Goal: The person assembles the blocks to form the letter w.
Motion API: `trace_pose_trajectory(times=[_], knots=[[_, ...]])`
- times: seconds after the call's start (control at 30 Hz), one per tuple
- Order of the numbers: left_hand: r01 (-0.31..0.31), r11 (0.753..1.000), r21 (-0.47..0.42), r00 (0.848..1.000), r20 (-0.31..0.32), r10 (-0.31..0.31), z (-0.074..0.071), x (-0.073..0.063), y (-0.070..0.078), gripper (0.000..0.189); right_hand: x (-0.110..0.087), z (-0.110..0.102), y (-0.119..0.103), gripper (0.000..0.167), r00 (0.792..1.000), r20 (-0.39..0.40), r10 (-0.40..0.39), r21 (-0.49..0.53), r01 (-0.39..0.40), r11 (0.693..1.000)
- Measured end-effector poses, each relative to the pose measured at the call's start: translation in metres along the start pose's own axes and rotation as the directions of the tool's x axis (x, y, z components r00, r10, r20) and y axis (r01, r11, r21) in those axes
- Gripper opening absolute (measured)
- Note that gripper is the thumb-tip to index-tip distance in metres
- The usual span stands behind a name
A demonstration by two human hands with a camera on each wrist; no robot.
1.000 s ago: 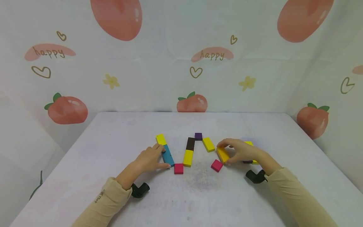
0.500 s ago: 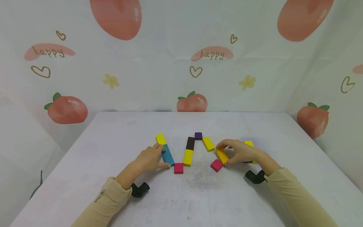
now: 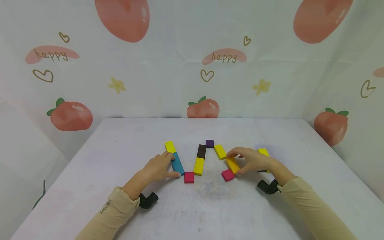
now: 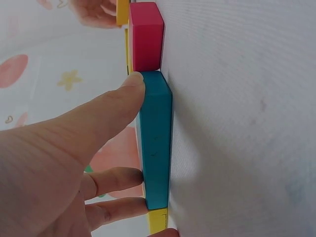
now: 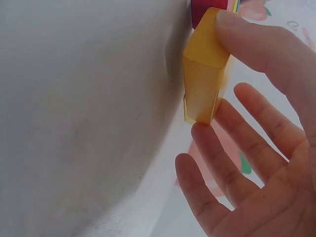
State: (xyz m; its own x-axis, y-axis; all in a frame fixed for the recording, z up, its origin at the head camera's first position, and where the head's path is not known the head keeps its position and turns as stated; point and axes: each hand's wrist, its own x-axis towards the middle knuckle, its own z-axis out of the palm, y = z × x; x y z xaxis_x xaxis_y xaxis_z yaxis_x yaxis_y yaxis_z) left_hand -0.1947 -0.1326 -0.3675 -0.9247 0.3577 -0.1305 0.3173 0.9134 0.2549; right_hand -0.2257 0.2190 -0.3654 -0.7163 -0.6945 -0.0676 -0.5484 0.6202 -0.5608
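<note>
Two hands nudge flat coloured blocks into a zigzag line on the table.

The orange-yellow block (image 3: 233,164) lies on the white table (image 3: 120,186), pinched at its two ends between thumb and fingertip of the right hand (image 3: 253,160); it sits between a yellow block (image 3: 220,151) and a pink square (image 3: 227,175), close to both but seemingly not yet squared up to them. The left hand (image 3: 157,167) steadies the teal block (image 3: 177,163), thumb and fingers lightly touching its edges. Going by the layout, the left and middle strokes look joined, from yellow block (image 3: 170,146) to purple square (image 3: 210,143). The right side appears unfinished, with another yellow piece (image 3: 263,152) behind the right hand.
</note>
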Motion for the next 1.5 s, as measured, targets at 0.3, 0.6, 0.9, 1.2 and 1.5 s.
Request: trace_pose_trajectory(times=[0.3,0.6,0.9,1.2,1.5], knots=[[0.005,1.0,-0.001,1.0,-0.001,-0.005,-0.0003,-0.0005,0.0003,0.063,0.0039,0.0003,-0.005,0.051,1.0,0.008,-0.005,-0.011,0.005,1.0],[0.002,1.0,0.0,1.0,-0.006,-0.002,-0.0003,-0.0001,0.0002,0.062,0.0051,0.0024,-0.0057,0.052,1.0,0.003,0.003,-0.031,-0.003,1.0],[0.005,1.0,-0.004,1.0,-0.004,-0.005,-0.0008,-0.0007,0.0009,0.063,0.0067,0.0037,-0.0067,0.052,1.0,0.0,-0.018,-0.035,0.018,0.999],[-0.007,1.0,-0.018,1.0,-0.007,0.007,-0.0017,-0.0027,0.0007,0.061,0.0079,0.0045,-0.0074,0.052,1.0,0.002,-0.028,-0.038,0.028,0.999],[-0.011,1.0,-0.016,1.0,-0.008,0.011,-0.0023,-0.0036,0.001,0.061,0.01,0.0055,-0.0094,0.053,1.0,0.008,-0.01,-0.034,0.01,0.999]])
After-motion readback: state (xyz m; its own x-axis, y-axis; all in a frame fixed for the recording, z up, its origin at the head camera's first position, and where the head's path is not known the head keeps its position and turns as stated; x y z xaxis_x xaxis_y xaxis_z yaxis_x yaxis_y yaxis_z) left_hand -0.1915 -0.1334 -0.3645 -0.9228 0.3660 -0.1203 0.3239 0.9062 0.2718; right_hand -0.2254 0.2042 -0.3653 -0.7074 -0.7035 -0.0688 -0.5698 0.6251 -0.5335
